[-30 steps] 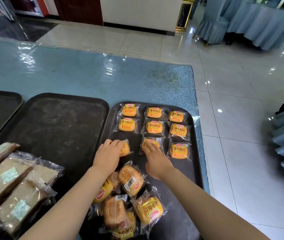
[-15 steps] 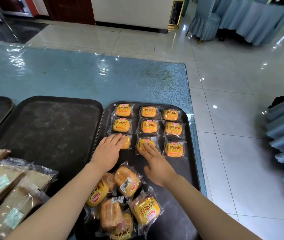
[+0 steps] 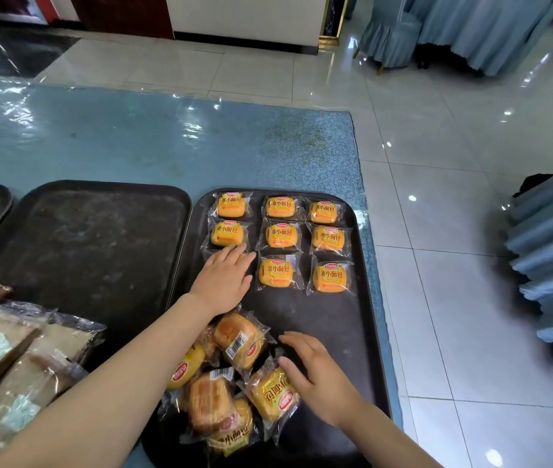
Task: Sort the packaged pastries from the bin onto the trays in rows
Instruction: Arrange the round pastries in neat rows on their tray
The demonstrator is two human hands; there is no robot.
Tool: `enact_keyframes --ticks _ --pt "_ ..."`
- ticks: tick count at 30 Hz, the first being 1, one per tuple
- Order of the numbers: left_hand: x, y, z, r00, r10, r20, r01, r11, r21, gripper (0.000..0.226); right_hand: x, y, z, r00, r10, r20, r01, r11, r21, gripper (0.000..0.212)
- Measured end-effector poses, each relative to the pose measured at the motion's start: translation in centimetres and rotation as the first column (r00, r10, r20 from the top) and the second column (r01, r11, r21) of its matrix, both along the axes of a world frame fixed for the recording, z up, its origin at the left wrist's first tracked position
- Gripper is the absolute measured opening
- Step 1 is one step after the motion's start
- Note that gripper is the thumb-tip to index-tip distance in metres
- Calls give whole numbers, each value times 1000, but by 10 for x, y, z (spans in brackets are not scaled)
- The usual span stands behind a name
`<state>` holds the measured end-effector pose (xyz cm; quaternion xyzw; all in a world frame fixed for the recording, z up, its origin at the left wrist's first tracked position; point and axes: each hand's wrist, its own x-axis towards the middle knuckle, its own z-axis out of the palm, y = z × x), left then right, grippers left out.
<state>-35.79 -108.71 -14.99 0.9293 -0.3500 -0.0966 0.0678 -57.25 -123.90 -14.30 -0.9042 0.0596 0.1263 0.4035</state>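
Pressing flat, my left hand (image 3: 222, 280) covers a bun in the tray's (image 3: 366, 332) third row. My right hand (image 3: 315, 373), fingers spread, touches the loose pile (image 3: 224, 376).

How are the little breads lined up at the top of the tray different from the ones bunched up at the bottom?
The lined-up breads lie flat in neat rows, none overlapping, yellow labels facing up the same way. The piled breads lean on each other at all angles, and some show barcodes or bare brown crust instead. The left hand lies flat at the rows; the right hand touches the pile. Both groups are clear-wrapped buns on the same black tray.
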Motion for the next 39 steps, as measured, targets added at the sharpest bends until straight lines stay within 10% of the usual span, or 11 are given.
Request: enact_keyframes --ticks 5,14,18,27,39 --pt "-14 -10 12 979 -34 -202 34 999 -2 45 -9 4 3 984 42 -172 -12 985 173 66" --pt "-58 -8 36 945 -44 -323 -51 959 -280 26 -23 -21 -1 952 -293 -93 304 939 162 51" --pt "-89 -12 35 915 -119 -386 44 979 -197 26 -27 -46 -4 982 -184 -38 184 983 -14 52" --pt "-123 -22 17 955 -179 -235 226 955 191 41 -37 -49 -3 989 -12 145 81 875 -477 44" --pt "-144 0 5 998 10 62 -17 994 106 47 -51 -37 -17 975 139 175 17 735 -678 63"
